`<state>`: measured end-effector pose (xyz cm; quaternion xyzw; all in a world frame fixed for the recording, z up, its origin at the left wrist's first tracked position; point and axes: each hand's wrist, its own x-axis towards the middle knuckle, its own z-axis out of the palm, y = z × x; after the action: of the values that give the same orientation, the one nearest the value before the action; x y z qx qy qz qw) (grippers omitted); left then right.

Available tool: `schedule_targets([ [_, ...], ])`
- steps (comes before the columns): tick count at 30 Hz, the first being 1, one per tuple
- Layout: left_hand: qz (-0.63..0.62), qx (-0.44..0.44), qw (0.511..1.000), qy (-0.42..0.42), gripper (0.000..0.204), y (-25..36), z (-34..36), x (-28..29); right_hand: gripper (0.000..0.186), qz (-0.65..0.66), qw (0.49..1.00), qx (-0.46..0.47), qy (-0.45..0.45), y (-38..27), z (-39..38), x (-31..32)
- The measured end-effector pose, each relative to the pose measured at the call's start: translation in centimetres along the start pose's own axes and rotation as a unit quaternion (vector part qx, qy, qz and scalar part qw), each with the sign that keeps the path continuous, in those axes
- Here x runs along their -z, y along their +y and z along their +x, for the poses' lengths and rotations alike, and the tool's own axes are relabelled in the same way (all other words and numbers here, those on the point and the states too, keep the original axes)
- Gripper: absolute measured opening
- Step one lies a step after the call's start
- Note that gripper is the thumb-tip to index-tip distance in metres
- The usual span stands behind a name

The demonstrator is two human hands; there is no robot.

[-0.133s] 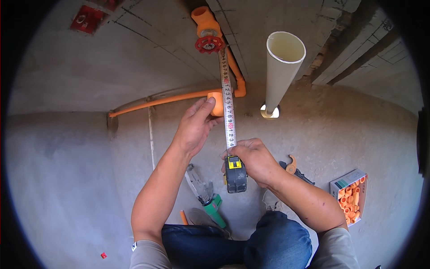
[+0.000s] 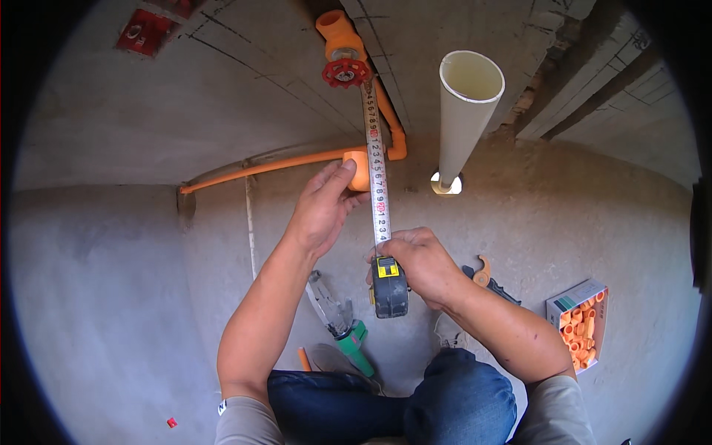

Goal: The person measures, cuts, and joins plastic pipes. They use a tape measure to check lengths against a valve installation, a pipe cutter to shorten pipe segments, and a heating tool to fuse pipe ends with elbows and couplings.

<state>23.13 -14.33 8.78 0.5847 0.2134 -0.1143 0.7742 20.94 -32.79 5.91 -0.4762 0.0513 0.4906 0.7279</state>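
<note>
Between thumb and fingers, my left hand (image 2: pixel 320 210) pinches an orange pipe fitting (image 2: pixel 359 172) right beside the drawn-out blade. My right hand (image 2: pixel 417 265) is closed on a tape measure (image 2: pixel 390 291), a black case with a yellow patch, its thumb lying at the mouth of the case. From there the pale blade (image 2: pixel 377 170) stretches away to the valve with the red handwheel (image 2: pixel 345 73); its far end is hidden near that wheel. Above the wheel sits an orange elbow (image 2: pixel 335 28) joined to the valve.
An orange pipe (image 2: pixel 274 161) runs along the wall foot. A white upright pipe (image 2: pixel 467 111) rises from the floor at right. Below lie a green-handled pipe welder (image 2: pixel 353 344), a pipe cutter (image 2: pixel 489 280) and a box (image 2: pixel 569 298) of orange fittings. Red wall boxes (image 2: pixel 145 33) are at upper left.
</note>
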Motion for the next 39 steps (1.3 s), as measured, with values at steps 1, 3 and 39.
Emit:
schedule_targets([
  [1, 0.0, 0.0, 1.0, 0.0, 0.033, -0.01, 0.01, 0.07, 0.026, 0.002, 1.0, -0.003, 0.001, -0.02, 0.02, -0.02],
  [3, 0.0, -0.001, 1.0, -0.004, 0.033, 0.03, 0.07, 0.11, 0.026, 0.0, 1.0, 0.001, 0.0, -0.01, 0.04, 0.02],
  [39, 0.009, -0.005, 1.0, -0.006, 0.033, 0.05, 0.07, 0.16, 0.025, 0.015, 1.0, -0.007, 0.009, -0.37, -0.12, -0.36],
])
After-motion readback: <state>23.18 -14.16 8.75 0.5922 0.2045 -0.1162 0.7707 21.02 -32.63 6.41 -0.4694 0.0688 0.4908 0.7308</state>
